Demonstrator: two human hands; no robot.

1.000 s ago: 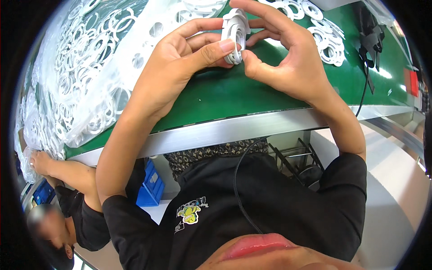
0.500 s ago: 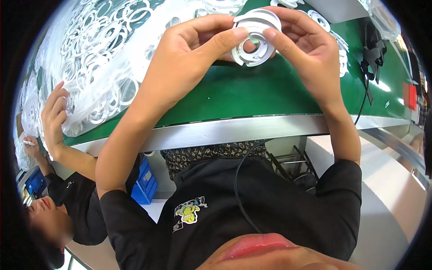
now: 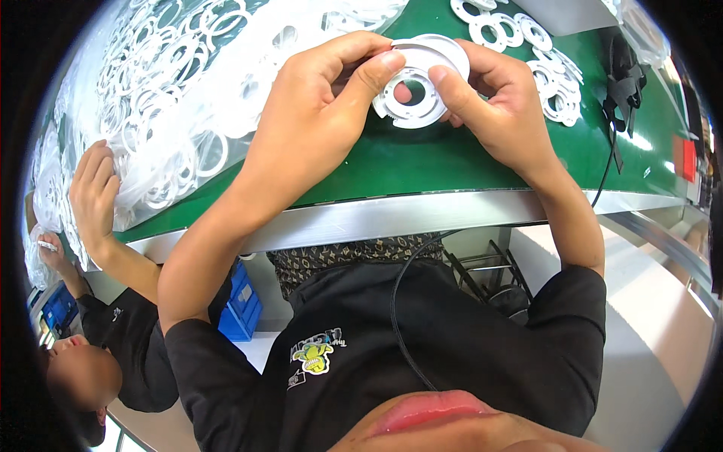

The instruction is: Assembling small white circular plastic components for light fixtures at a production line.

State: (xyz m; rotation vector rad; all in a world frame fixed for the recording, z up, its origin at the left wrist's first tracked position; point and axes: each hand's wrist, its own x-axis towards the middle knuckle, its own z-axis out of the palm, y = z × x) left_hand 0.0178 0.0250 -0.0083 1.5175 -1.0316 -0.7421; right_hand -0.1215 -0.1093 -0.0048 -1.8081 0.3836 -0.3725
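Above the green table, both hands grip a white round plastic part (image 3: pixel 423 59) with a central hole and raised rims. My left hand (image 3: pixel 324 98) pinches its left side, the thumb lying on the face. From the right, my right hand (image 3: pixel 501 105) holds it, with the thumb pressed near the hole. A fingertip shows through the hole from behind. Whether the part is one piece or two stacked rings I cannot tell. Most of my other fingers are hidden behind it.
Many white rings (image 3: pixel 162 83) lie on clear plastic bags (image 3: pixel 248 90) at the left. White ring parts (image 3: pixel 557 87) are heaped at the right, near a black strap with a cable (image 3: pixel 625 90). A metal edge (image 3: pixel 354 218) fronts the table. A co-worker's hand (image 3: pixel 94 192) is at far left.
Both hands have come slightly nearer and to the left with the white part, which is tilted differently. More rings at the right show now. The co-worker's fingers have curled.
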